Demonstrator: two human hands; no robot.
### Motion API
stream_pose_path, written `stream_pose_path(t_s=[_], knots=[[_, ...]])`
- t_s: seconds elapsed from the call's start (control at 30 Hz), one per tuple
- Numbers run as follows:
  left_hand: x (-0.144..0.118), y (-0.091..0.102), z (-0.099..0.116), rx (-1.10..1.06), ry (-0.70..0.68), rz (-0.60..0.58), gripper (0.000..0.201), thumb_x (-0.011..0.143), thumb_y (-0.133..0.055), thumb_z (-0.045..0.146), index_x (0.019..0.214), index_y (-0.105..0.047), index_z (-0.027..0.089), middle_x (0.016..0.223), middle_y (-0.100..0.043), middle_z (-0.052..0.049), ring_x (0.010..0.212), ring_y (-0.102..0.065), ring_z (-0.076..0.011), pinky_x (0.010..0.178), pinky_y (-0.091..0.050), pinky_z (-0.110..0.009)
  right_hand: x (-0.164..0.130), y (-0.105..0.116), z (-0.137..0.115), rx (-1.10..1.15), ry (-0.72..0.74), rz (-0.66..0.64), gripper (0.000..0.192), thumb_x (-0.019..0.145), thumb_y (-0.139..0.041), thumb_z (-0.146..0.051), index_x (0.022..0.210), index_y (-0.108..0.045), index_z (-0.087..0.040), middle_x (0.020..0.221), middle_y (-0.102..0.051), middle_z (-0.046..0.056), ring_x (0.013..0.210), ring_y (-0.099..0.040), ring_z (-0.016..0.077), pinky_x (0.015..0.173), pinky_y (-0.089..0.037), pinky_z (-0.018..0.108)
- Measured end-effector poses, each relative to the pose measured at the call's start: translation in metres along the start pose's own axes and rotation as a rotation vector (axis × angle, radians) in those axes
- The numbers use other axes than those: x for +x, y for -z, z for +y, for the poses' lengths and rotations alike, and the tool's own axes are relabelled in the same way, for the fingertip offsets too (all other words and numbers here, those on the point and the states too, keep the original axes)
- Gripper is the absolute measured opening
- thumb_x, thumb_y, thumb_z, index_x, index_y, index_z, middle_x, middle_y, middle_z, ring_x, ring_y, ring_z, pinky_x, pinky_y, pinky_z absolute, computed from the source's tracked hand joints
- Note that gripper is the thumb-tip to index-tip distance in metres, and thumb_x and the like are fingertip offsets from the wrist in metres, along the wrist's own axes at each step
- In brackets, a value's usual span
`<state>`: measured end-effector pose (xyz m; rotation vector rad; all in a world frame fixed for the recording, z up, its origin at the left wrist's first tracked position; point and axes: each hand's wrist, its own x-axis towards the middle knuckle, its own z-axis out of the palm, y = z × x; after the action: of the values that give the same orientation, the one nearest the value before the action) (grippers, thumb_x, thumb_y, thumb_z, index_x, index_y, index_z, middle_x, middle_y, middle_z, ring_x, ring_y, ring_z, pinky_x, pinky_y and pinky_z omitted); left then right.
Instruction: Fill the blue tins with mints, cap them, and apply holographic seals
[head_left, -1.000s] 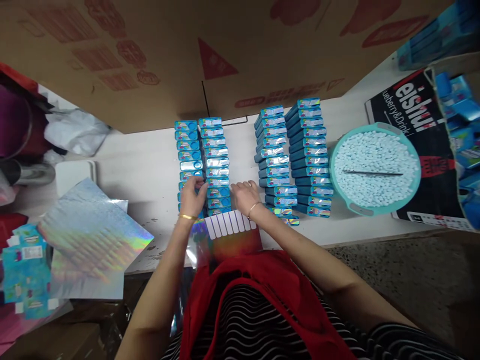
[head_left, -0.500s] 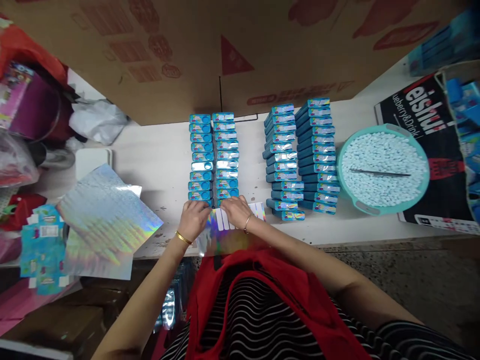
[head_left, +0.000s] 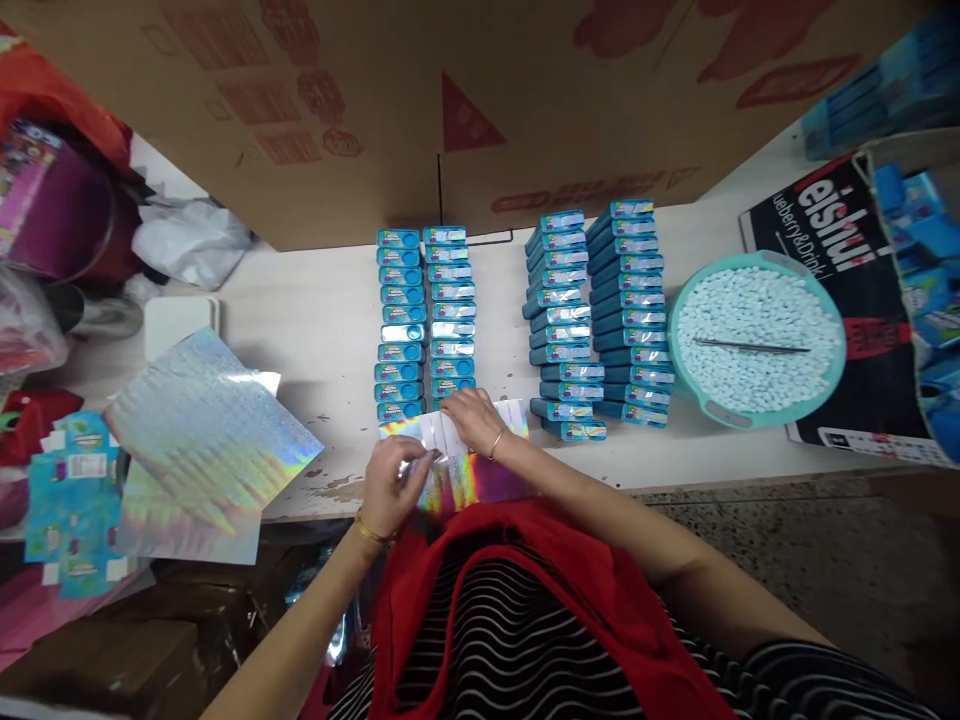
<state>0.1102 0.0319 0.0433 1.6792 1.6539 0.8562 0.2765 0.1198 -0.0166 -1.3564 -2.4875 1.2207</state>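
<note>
Sticker sheet (head_left: 469, 470): holographic, lying at the near edge of the worktop (head_left: 315, 330), just below the left pair of tin rows; white strips show along its upper part.
Left hand (head_left: 391, 482): on the sheet's left part, fingers pinched at a strip; whether one is actually gripped cannot be told.
Right hand (head_left: 472, 418): laid flat on the sheet's top edge, fingers together, touching the nearest tins.
Tins (head_left: 424, 320): blue, two rows side by side.
More tins (head_left: 600, 315): two rows to the right, apart from the first pair.
Basin (head_left: 756, 338): teal, filled with pale tablets, a thin rod across it.
Foil sheets (head_left: 202, 440): at left.
Carton (head_left: 450, 100): behind.
</note>
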Motion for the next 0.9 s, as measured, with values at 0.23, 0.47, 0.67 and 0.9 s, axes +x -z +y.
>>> stream_pose_path(t_s=[0.23, 0.47, 0.67, 0.9], knots=[[0.075, -0.038, 0.011, -0.659, 0.473, 0.487, 0.025, 0.070, -0.076, 0.033, 0.074, -0.056, 0.019, 0.069, -0.060, 0.002, 0.070, -0.059, -0.0113, 0.070, -0.048, -0.024, -0.013, 0.017, 0.010, 0.765, -0.013, 0.477, 0.056, 0.092, -0.034, -0.066, 0.098, -0.064, -0.020, 0.100, -0.064, 0.009, 0.098, -0.058, 0.0232, 0.090, -0.044, 0.039], [0.103, -0.084, -0.005, -0.710, 0.570, 0.467, 0.029, 0.062, -0.080, 0.033, 0.067, -0.056, 0.018, 0.063, -0.058, 0.003, 0.061, -0.056, -0.0093, 0.061, -0.046, -0.022, 0.007, 0.033, 0.031, 0.908, -0.239, 0.549, 0.041, 0.084, -0.054, -0.060, 0.071, -0.054, -0.021, 0.069, -0.054, -0.001, 0.070, -0.052, 0.0150, 0.073, -0.044, 0.029], [0.109, -0.088, -0.004, -0.740, 0.587, 0.474, 0.027, 0.065, -0.078, 0.034, 0.070, -0.056, 0.018, 0.064, -0.058, 0.004, 0.060, -0.055, -0.0091, 0.062, -0.047, -0.023, 0.014, 0.039, 0.046, 0.828, -0.388, 0.554, 0.051, 0.081, -0.047, -0.069, 0.087, -0.063, -0.020, 0.079, -0.059, 0.001, 0.074, -0.051, 0.0156, 0.071, -0.044, 0.029], [0.109, -0.095, -0.020, -0.645, 0.612, 0.450, 0.025, 0.068, -0.074, 0.035, 0.068, -0.055, 0.019, 0.063, -0.056, 0.003, 0.057, -0.051, -0.0097, 0.060, -0.043, -0.024, 0.023, 0.024, 0.057, 0.817, -0.304, 0.447, 0.034, 0.080, -0.056, -0.053, 0.069, -0.055, -0.021, 0.067, -0.054, 0.000, 0.064, -0.046, 0.0145, 0.067, -0.040, 0.029]])
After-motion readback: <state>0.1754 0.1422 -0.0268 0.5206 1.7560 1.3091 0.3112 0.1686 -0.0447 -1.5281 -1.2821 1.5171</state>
